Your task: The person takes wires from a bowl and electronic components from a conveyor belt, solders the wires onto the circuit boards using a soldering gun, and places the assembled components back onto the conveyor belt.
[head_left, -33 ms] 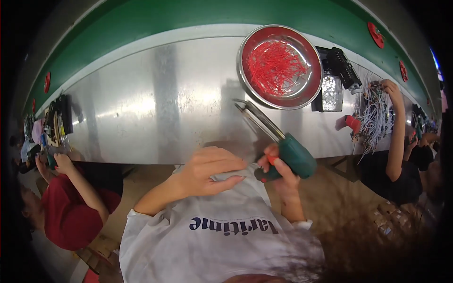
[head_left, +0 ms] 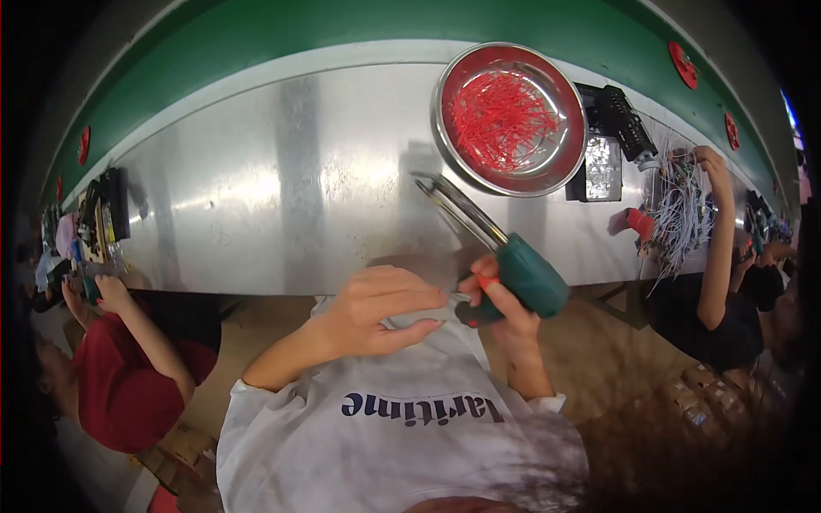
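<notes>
In my right hand [head_left: 510, 318] is a green soldering gun [head_left: 532, 275] with a red trigger. My fingers wrap round its grip below the body. Its slim metal rods point up and left over the metal table, and the tip [head_left: 419, 178] is near the lower left of a steel bowl [head_left: 446, 145]. A tangle of thin red wires [head_left: 505, 120] lies in this bowl. My left hand [head_left: 383, 309] hovers at the table's near edge, fingers stretched and thumb apart, with nothing seen in it. Its palm side is hidden.
Right of the bowl are black plastic parts [head_left: 623, 121] and a black tray [head_left: 601, 171]. A co-worker's hand [head_left: 711, 162] touches a bundle of white wires [head_left: 682, 209]. At far left, a person in a red shirt [head_left: 128, 380] handles parts. A green strip [head_left: 342, 26] runs along the back.
My right hand and the soldering gun have shifted slightly up and left. My left hand keeps its place.
</notes>
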A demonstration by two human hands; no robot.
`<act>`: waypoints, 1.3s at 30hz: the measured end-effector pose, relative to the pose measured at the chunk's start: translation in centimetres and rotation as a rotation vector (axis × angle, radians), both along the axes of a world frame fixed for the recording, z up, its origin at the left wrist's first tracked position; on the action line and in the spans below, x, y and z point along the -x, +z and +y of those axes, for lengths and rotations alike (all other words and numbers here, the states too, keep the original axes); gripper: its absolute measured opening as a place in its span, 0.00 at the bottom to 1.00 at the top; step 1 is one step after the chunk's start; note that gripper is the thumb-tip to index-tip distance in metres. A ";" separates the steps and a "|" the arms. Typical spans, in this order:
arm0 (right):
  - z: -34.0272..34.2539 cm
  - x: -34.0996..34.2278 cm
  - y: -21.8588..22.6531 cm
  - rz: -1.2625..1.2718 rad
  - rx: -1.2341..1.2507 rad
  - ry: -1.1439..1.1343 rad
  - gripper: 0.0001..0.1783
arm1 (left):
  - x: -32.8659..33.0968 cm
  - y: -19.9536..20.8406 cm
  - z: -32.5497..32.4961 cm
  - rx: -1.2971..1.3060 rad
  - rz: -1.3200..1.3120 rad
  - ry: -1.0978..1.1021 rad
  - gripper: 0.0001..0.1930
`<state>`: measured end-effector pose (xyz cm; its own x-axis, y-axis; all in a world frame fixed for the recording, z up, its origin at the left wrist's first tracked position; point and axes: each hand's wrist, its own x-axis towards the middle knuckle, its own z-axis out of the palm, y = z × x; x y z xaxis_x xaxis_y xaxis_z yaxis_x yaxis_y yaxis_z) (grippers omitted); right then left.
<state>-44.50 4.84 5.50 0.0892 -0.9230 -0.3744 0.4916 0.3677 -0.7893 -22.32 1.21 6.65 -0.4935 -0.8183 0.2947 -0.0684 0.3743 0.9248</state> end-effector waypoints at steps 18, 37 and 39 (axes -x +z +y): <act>-0.6 -2.9 -1.1 0.108 0.073 0.047 0.16 | -1.6 -1.9 2.4 0.036 -0.088 0.026 0.13; -0.2 -2.3 -3.8 0.122 0.266 0.163 0.13 | -2.3 -4.0 2.0 0.514 -0.360 0.112 0.15; 0.2 -2.4 -4.3 0.105 0.238 0.133 0.13 | -1.9 -4.1 1.9 0.527 -0.343 0.099 0.14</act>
<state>-42.07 5.02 1.23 0.1874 -0.9688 -0.1624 0.3622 0.2219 -0.9053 -20.40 3.11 2.50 -0.5605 -0.6530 0.5093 -0.3857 0.7501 0.5372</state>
